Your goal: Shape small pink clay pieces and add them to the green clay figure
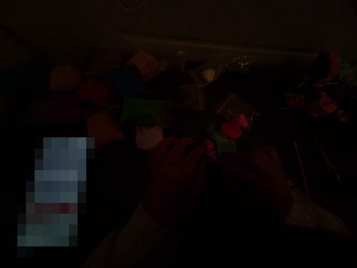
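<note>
The view is very dark. My left hand (175,171) is closed, its fingertips at the near left side of a small piece that looks like modelling clay, with pink-red curls (211,152). Green clay (226,144) lies just behind and to the right of the curls. From the right, my right hand (253,171) reaches in with its fingers pressed together at the same piece; what they pinch is hidden in shadow. Beyond the green part is a red and pink clay shape (235,127), beside a clear zip bag (227,106).
Bags of coloured clay spread over the left and back: green (143,111), white (149,137), blue (129,81), red (93,90) and orange (143,65). A pink stick (301,165) lies at right. Small coloured pieces (326,103) sit far right. A blurred-out bright patch (57,190) is at left.
</note>
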`<state>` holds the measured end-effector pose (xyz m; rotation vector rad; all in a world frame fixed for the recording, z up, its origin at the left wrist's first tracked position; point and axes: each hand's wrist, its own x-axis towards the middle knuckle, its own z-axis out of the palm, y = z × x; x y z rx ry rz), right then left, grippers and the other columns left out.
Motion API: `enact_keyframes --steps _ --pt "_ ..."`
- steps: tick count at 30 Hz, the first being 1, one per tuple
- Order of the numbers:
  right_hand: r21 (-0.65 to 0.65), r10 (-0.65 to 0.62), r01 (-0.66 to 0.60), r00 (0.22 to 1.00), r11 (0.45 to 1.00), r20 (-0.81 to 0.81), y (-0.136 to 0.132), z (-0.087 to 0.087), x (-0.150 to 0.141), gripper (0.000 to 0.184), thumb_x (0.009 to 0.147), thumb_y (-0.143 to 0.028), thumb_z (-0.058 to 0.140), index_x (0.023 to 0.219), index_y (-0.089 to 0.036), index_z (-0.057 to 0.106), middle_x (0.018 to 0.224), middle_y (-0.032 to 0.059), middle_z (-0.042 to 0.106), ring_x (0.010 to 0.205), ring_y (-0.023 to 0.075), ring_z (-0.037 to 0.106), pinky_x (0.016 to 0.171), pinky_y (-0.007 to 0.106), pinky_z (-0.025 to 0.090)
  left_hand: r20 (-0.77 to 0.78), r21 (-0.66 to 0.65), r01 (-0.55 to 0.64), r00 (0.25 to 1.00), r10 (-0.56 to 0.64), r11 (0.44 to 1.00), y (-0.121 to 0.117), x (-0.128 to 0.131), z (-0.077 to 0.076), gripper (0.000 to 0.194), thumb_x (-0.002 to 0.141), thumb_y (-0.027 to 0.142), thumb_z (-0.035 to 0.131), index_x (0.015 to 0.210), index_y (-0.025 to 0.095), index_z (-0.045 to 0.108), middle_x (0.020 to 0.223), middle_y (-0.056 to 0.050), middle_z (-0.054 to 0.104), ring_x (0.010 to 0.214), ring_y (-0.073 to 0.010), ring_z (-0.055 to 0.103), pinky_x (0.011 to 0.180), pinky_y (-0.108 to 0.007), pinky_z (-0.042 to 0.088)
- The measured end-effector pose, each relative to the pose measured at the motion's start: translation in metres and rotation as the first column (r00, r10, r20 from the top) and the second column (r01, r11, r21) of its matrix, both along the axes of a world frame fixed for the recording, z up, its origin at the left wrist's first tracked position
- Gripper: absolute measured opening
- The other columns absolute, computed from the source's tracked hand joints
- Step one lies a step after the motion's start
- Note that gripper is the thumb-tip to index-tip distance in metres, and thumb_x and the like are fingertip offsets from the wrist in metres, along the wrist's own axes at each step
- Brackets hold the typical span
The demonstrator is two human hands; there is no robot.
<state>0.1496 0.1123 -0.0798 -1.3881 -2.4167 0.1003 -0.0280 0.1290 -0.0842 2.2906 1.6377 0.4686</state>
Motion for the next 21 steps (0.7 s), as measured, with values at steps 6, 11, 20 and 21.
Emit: enact_keyframes --steps 6,11,20,21 --pt "-0.016 0.025 -0.025 0.999 1.0 0.037 0.0 -0.001 0.001 0.025 0.071 -0.025 0.054 0.096 -0.028 0.058 0.08 -0.0006 0.059 0.07 0.0128 0.048 0.068 0.034 0.029 0.01 0.001 0.006 1.0 -0.006 1.0 0.0 0.001 0.001 0.026 0.073 0.028 0.047 0.097 0.024 0.056 0.103 -0.003 0.055 0.096 -0.0229 0.045 0.082 -0.042 0.034" --pt "-0.039 -0.012 0.009 0.998 0.999 -0.068 0.001 0.004 0.002 0.02 0.07 -0.021 0.055 0.089 -0.023 0.06 0.079 0.0007 0.059 0.07 0.0131 0.048 0.067 0.032 0.033 0.02 0.015 0.001 1.0 -0.001 1.0 0.0 0.001 0.001 0.026 0.073 0.028 0.048 0.097 0.024 0.056 0.103 -0.002 0.055 0.095 -0.022 0.045 0.082 -0.041 0.034" --pt "-0.088 -0.142 0.124 0.961 0.988 -0.236 -0.002 0.022 0.009 0.01 0.071 -0.019 0.054 0.079 -0.019 0.059 0.076 0.0012 0.057 0.072 0.0134 0.052 0.065 0.031 0.041 -0.017 0.049 0.009 1.0 -0.008 0.999 0.001 0.0 0.0 0.026 0.071 0.029 0.05 0.095 0.024 0.057 0.101 -0.002 0.056 0.094 -0.0224 0.045 0.08 -0.04 0.036" --pt "-0.105 -0.202 0.179 0.938 0.978 -0.283 -0.004 0.027 0.012 0.011 0.071 -0.019 0.053 0.082 -0.019 0.058 0.078 0.0011 0.057 0.072 0.0131 0.053 0.064 0.029 0.042 -0.019 0.054 0.008 1.0 -0.007 0.998 0.001 0.0 0.0 0.026 0.071 0.029 0.05 0.095 0.024 0.057 0.101 -0.002 0.056 0.094 -0.0224 0.045 0.079 -0.04 0.036"
